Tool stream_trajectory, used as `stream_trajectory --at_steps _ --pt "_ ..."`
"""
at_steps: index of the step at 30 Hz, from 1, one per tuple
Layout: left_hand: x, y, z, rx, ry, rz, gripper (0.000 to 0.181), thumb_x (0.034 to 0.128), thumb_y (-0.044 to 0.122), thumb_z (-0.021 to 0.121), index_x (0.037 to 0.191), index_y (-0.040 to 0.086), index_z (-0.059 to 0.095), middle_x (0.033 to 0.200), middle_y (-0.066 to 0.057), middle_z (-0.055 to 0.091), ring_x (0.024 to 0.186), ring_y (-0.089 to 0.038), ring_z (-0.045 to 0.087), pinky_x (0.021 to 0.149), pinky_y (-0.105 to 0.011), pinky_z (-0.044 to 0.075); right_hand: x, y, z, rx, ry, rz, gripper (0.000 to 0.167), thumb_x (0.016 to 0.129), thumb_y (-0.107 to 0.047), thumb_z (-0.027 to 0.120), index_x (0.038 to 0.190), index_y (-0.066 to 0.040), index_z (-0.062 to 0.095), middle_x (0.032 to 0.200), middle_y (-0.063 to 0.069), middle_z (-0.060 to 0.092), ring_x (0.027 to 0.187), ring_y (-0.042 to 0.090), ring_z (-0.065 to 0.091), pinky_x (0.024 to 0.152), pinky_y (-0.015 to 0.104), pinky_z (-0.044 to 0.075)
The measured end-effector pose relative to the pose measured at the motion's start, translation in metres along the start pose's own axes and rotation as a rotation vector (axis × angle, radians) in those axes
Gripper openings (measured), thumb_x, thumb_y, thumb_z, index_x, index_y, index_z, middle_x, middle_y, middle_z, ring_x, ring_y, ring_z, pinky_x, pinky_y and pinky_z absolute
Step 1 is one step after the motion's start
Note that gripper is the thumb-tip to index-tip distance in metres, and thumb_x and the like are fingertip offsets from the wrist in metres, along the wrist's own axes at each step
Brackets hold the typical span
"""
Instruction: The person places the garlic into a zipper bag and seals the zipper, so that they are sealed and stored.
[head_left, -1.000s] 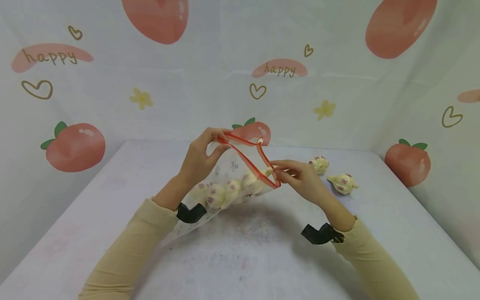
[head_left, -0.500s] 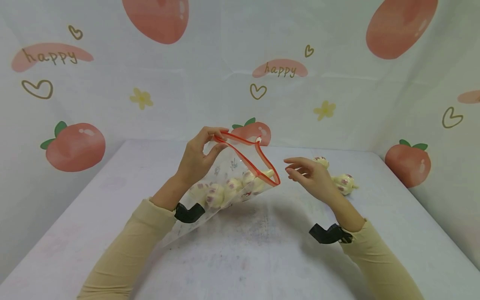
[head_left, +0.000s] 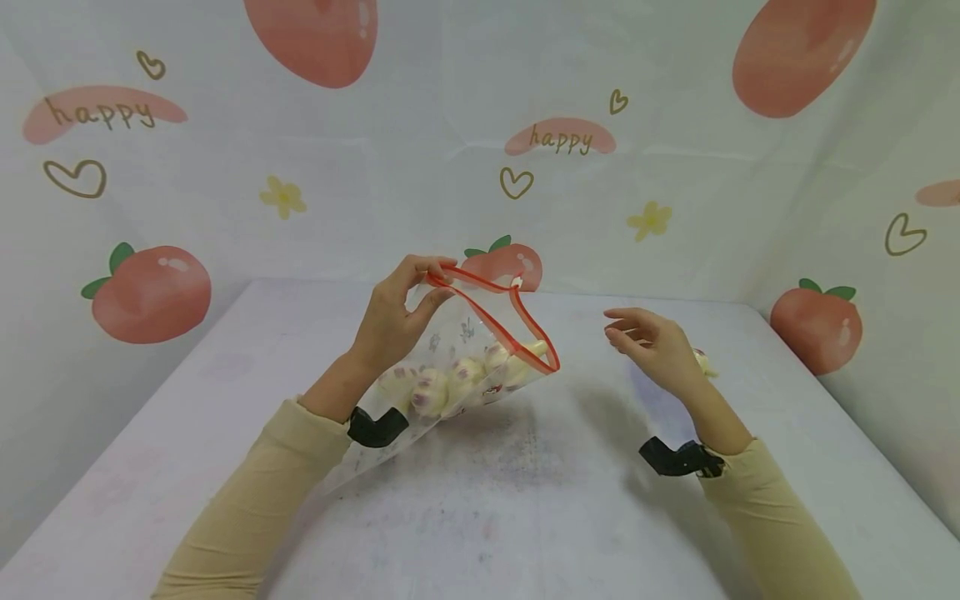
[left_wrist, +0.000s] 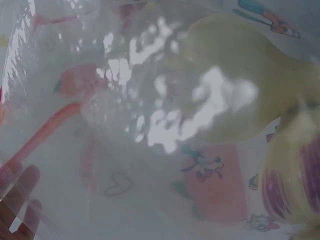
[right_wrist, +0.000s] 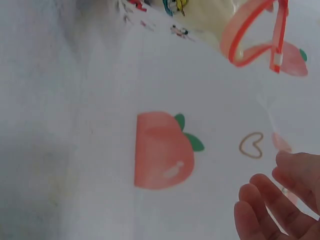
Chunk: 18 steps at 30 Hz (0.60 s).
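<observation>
Since that clear red-rimmed plastic bag point(head_left: 459, 333) looks floppy, pinch its rim point(head_left: 497, 325) like the left hand point(head_left: 392, 321), right hand point(head_left: 656, 346) being loose and empty.

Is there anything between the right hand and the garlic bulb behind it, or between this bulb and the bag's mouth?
Nothing visible stands between the right hand and the garlic bulb, which that hand mostly hides. Between the bulb and the clear zip bag, only that hand shows; the bag is open.
</observation>
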<state>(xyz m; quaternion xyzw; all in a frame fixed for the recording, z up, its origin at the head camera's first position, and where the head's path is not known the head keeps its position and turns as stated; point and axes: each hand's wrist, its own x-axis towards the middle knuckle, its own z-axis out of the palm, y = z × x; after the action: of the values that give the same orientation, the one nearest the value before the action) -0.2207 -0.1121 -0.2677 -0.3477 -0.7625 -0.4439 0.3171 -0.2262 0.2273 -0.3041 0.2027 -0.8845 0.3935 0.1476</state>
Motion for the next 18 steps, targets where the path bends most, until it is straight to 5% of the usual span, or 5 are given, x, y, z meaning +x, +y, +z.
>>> stream_trajectory --at_steps 5,12,18 --pt "0.0 0.001 -0.001 -0.003 0.0 -0.007 0.021 0.0838 -0.001 0.064 0.1 -0.003 0.05 0.117 -0.017 0.063 0.106 -0.027 0.061 0.099 -0.042 0.045 0.0 0.012 -0.011 -0.047 0.04 0.042 0.03 0.091 -0.014 0.061 0.118 -0.002 0.06 0.101 0.023 0.068 0.078 -0.012 0.056 0.068 0.007 0.045" --pt "-0.001 0.001 -0.001 0.0 0.0 0.003 0.021 0.0848 0.0 0.063 0.101 -0.003 0.05 0.116 -0.017 0.063 0.105 -0.027 0.061 0.099 -0.042 0.045 -0.004 0.027 -0.025 -0.126 0.082 0.138 0.035 0.093 -0.019 0.058 0.123 0.0 0.057 0.108 0.026 0.065 0.095 0.037 0.064 0.07 0.0 0.036" --pt "-0.001 0.0 0.0 -0.006 -0.002 0.016 0.02 0.0847 -0.001 0.063 0.101 -0.003 0.051 0.116 -0.018 0.063 0.101 -0.027 0.062 0.099 -0.042 0.045 -0.009 0.037 -0.037 -0.139 0.085 0.248 0.043 0.094 -0.025 0.057 0.127 0.001 0.052 0.118 0.03 0.059 0.106 0.045 0.058 0.073 0.008 0.04"
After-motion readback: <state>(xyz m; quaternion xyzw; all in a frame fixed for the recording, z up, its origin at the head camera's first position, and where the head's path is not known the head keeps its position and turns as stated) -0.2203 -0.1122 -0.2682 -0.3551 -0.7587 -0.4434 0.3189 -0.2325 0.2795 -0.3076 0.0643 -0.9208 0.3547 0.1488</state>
